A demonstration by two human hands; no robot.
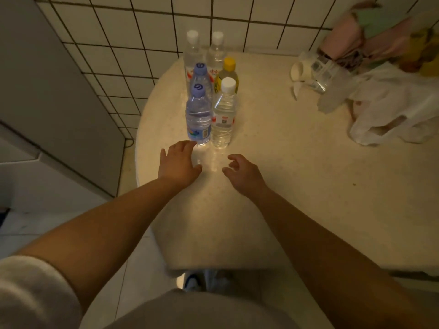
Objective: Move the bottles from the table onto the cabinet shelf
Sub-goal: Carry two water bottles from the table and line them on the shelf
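Several plastic bottles stand in two rows on the round cream table (273,176). Nearest me are a blue-capped bottle (199,117) and a white-capped clear bottle (223,117). Behind them stand a second blue-capped bottle (200,76), a yellow-capped bottle (228,72) and two tall white-capped bottles (193,51) (216,49). My left hand (179,162) hovers open just in front of the near blue-capped bottle, fingertips close to its base. My right hand (242,170) is open with curled fingers, a little short of the white-capped bottle.
A white plastic bag (392,110), a tipped clear container (320,72) and pink and green items (370,34) crowd the table's far right. A grey cabinet side (47,96) stands at the left against the tiled wall (133,27). Tiled floor lies below.
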